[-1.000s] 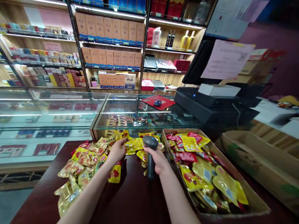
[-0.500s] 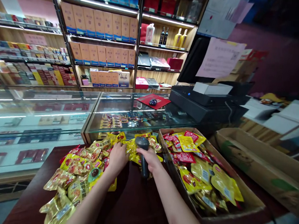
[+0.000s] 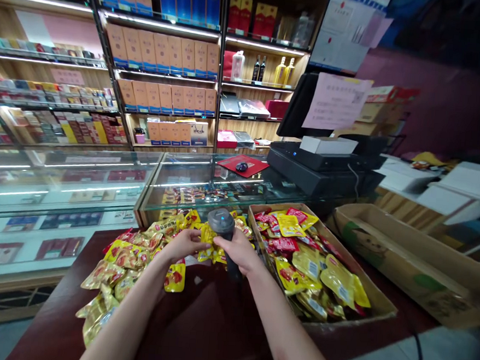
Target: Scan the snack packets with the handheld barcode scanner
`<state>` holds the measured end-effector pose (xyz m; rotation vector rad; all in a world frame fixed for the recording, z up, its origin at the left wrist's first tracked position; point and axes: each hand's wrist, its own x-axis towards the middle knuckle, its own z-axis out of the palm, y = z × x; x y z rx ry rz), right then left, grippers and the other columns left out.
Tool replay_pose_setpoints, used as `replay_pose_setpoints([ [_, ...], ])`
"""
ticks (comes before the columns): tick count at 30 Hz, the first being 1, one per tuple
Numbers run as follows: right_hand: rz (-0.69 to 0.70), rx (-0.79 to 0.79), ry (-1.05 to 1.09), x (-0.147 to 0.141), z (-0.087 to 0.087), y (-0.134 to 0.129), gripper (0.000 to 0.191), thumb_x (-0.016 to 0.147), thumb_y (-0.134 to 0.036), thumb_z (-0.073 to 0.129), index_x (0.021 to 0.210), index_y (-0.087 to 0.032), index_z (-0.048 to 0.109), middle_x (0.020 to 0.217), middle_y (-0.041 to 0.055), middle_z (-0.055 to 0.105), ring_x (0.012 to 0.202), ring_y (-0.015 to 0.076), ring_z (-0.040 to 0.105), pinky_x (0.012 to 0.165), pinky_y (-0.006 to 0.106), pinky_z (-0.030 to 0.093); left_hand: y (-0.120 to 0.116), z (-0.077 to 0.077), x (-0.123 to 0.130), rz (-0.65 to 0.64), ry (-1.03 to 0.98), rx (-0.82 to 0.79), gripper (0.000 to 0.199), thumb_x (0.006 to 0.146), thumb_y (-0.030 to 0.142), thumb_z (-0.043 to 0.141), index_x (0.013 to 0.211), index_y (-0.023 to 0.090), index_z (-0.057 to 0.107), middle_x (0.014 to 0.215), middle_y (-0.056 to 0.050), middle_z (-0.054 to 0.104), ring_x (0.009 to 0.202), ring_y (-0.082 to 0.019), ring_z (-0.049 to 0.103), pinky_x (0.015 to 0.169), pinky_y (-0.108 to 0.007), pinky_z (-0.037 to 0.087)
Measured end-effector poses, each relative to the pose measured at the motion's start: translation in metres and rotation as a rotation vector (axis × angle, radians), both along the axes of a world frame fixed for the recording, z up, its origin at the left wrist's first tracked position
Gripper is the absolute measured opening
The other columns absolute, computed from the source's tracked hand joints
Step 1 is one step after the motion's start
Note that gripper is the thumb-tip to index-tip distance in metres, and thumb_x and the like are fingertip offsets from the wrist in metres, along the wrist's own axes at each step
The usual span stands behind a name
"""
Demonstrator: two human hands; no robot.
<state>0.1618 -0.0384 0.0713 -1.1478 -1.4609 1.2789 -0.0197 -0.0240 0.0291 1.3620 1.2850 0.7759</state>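
I see a dark grey, round-headed handheld scanner [image 3: 221, 225], lit blue on top, held head uppermost with its handle slanting down to the right. Just left of its head I have a glossy yellow plastic packet [image 3: 207, 235], held up and partly hidden; whether they touch, I can't tell.

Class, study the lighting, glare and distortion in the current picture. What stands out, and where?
Head view, behind the counter: strip lights glow white; head view, left: bright streaks cross the glass counter; head view, background: shelf uprights fan outward toward the top; head view, upper right: the wall looks dim and soft.
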Motion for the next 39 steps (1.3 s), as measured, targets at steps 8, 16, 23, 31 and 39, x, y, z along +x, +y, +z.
replay_pose_setpoints([
  [8, -0.074, -0.130, 0.181, 0.003, 0.014, -0.044, 0.025, 0.064, -0.027, 0.068, 0.086, -0.016, 0.063, 0.082, 0.0023, 0.066, 0.078, 0.0177, 0.062, 0.068, 0.029, 0.050, 0.029, 0.028, -0.005, 0.061, -0.095, -0.057, 0.049, 0.046, 0.042, 0.085, 0.080, 0.015, 0.062, 0.056, 0.005, 0.051, 0.049, -0.008, 0.049, 0.052, -0.024, 0.048],
  [16, 0.077, -0.370, 0.279, -0.003, -0.016, -0.082, 0.030, 0.068, -0.035, 0.070, 0.083, -0.016, 0.053, 0.072, 0.0013, 0.060, 0.056, 0.0159, 0.066, 0.042, 0.025, 0.051, 0.040, 0.029, 0.010, 0.082, -0.065, -0.143, 0.049, 0.043, 0.030, 0.089, 0.081, 0.015, 0.062, 0.058, 0.005, 0.056, 0.048, -0.008, 0.050, 0.054, -0.027, 0.052],
  [23, 0.063, -0.365, 0.272, 0.002, -0.022, -0.096, 0.032, 0.067, -0.039, 0.070, 0.077, -0.017, 0.050, 0.062, -0.0047, 0.052, 0.048, 0.0128, 0.060, 0.037, 0.024, 0.050, 0.035, 0.019, 0.009, 0.102, -0.086, -0.201, 0.046, 0.047, 0.026, 0.088, 0.077, 0.016, 0.056, 0.053, 0.007, 0.049, 0.048, -0.008, 0.051, 0.057, -0.027, 0.054],
  [31, 0.088, -0.365, 0.274, 0.003, -0.009, -0.102, 0.031, 0.069, -0.040, 0.069, 0.079, -0.016, 0.051, 0.061, -0.0050, 0.050, 0.046, 0.0125, 0.059, 0.037, 0.025, 0.050, 0.045, 0.021, 0.000, 0.144, -0.076, -0.209, 0.046, 0.047, 0.028, 0.089, 0.080, 0.014, 0.059, 0.061, 0.003, 0.057, 0.052, -0.008, 0.053, 0.059, -0.028, 0.054],
  [39, 0.083, -0.383, 0.280, 0.004, -0.009, -0.103, 0.031, 0.069, -0.040, 0.069, 0.080, -0.017, 0.051, 0.057, -0.0054, 0.050, 0.044, 0.0131, 0.058, 0.036, 0.025, 0.049, 0.050, 0.026, 0.002, 0.122, -0.069, -0.222, 0.047, 0.047, 0.026, 0.089, 0.086, 0.016, 0.064, 0.070, 0.000, 0.065, 0.050, -0.008, 0.054, 0.055, -0.025, 0.054],
])
